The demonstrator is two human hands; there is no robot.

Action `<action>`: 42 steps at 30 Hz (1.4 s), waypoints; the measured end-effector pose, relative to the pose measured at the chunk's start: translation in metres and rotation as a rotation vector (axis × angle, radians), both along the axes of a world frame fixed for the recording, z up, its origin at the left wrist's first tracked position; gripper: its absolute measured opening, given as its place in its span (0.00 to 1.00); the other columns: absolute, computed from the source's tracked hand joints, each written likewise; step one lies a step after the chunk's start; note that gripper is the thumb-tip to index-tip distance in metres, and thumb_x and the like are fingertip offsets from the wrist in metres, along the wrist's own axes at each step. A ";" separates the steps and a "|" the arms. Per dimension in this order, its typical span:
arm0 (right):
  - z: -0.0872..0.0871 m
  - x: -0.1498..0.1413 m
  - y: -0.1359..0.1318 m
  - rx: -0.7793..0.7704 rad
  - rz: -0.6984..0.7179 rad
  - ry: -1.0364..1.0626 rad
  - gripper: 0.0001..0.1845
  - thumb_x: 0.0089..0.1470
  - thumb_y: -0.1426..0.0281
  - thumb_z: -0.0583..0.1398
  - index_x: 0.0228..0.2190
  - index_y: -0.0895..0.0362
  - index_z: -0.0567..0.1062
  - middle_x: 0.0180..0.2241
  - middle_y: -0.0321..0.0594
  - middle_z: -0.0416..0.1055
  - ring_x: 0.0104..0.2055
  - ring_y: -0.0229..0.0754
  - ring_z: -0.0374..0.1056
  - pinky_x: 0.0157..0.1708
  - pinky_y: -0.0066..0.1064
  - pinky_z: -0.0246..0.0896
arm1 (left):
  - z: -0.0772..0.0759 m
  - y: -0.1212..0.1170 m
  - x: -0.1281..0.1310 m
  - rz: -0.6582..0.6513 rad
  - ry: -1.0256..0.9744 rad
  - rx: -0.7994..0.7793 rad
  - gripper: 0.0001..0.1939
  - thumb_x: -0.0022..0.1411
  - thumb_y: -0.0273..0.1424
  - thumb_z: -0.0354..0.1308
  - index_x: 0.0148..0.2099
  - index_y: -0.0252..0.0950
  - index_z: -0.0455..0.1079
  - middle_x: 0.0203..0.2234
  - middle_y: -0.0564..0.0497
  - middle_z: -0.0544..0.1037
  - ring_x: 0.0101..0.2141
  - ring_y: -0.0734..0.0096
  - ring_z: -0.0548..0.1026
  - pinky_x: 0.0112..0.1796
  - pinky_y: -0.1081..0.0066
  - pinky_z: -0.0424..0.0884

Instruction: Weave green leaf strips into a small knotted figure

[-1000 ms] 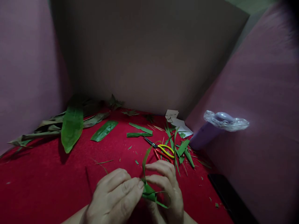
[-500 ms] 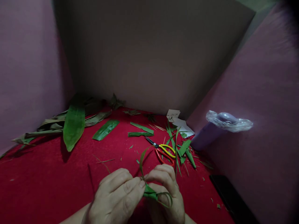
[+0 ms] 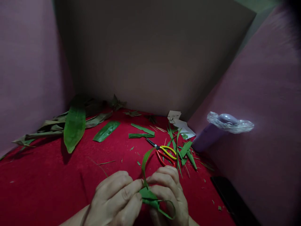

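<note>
My left hand [image 3: 116, 201] and my right hand [image 3: 168, 193] meet low in the view, both pinching a folded green leaf strip [image 3: 150, 197]. One end of the strip arcs upward between the hands, another loops out below my right fingers. The fingers of both hands are curled closed on the strip. Just beyond my right hand lie scissors [image 3: 164, 152] with yellow and red handles on the red cloth [image 3: 47, 182].
A big green leaf [image 3: 74, 125] and dried leaves [image 3: 47, 130] lie at the back left. Cut leaf pieces [image 3: 141, 131] and scraps [image 3: 185, 150] surround the scissors. White paper [image 3: 178, 121], a purple plastic-wrapped cylinder [image 3: 216, 128] and a dark flat object [image 3: 232, 201] sit on the right. Walls enclose three sides.
The standing end of the strip has swung slightly right and upright. The folded part has spread wider between my fingers, and the loop below my right hand has grown.
</note>
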State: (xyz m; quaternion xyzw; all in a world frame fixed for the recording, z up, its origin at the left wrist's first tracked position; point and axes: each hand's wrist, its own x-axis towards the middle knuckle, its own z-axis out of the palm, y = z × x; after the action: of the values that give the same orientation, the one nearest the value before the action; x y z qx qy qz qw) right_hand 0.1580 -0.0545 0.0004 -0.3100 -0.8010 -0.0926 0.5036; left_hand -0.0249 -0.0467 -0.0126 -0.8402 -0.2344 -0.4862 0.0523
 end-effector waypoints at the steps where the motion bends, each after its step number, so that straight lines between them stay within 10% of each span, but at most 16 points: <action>1: 0.000 0.000 0.000 0.006 0.005 0.000 0.07 0.54 0.70 0.52 0.32 0.58 0.69 0.29 0.41 0.72 0.32 0.42 0.66 0.35 0.39 0.59 | 0.001 0.000 0.001 -0.013 -0.008 0.008 0.13 0.64 0.29 0.41 0.40 0.41 0.68 0.34 0.52 0.80 0.35 0.70 0.76 0.40 0.63 0.73; 22: 0.005 -0.002 -0.002 0.098 -0.093 -0.045 0.07 0.44 0.80 0.54 0.26 0.57 0.68 0.25 0.35 0.73 0.29 0.39 0.67 0.36 0.36 0.57 | 0.018 0.001 0.013 0.041 -0.026 0.009 0.10 0.61 0.23 0.46 0.36 0.35 0.69 0.28 0.53 0.79 0.30 0.75 0.74 0.37 0.74 0.71; 31: -0.001 -0.002 -0.001 0.070 -0.094 -0.059 0.07 0.48 0.78 0.54 0.26 0.54 0.67 0.24 0.33 0.73 0.29 0.38 0.68 0.35 0.35 0.59 | -0.005 -0.004 0.008 0.089 -0.060 -0.080 0.11 0.62 0.28 0.45 0.42 0.36 0.67 0.33 0.49 0.80 0.36 0.66 0.75 0.39 0.65 0.72; 42: 0.004 0.003 -0.006 0.083 -0.131 -0.062 0.06 0.51 0.76 0.55 0.32 0.57 0.70 0.25 0.35 0.74 0.30 0.38 0.69 0.35 0.34 0.60 | 0.010 0.002 0.009 0.012 -0.019 0.159 0.12 0.62 0.23 0.44 0.35 0.36 0.68 0.30 0.51 0.80 0.32 0.73 0.76 0.39 0.70 0.72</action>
State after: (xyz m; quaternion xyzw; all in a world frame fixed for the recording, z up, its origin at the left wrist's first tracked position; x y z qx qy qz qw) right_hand 0.1610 -0.0608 0.0046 -0.3376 -0.7897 -0.1679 0.4840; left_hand -0.0155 -0.0443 -0.0024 -0.8274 -0.2005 -0.5109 0.1192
